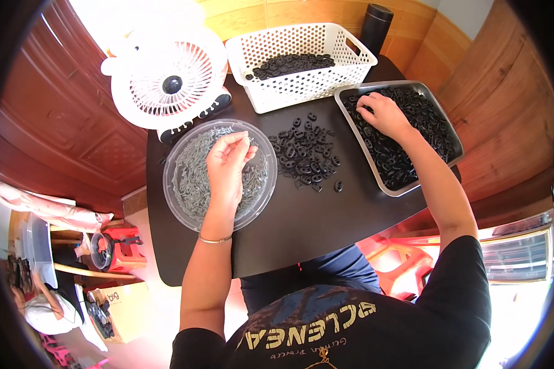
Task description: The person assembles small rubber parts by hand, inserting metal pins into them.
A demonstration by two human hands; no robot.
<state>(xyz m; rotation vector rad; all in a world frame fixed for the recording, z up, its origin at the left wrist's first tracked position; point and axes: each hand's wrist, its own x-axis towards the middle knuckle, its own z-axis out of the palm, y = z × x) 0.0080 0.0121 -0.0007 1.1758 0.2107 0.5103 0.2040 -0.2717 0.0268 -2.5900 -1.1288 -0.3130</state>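
Observation:
My left hand (226,163) is over a round clear plastic tub (168,184) filled with small silvery screws (194,163). Its thumb and fingertips are pinched together; anything between them is too small to make out. At the right, my right hand (385,115) is over the left part of a metal tray (393,192) heaped with small black plastic pieces (425,132). Its fingers bend loosely, with a gap between thumb and forefinger, and nothing shows in them. Between tub and tray lies a loose pile of black oval pieces with holes (305,150) on the dark table (277,215).
A white perforated basket (308,92) with more black pieces stands at the back. Left of it is a white fan (169,83), close behind the tub. A black cylinder (375,27) stands at the back right. Another person (52,310) is at the lower left, beside a cardboard box (129,310).

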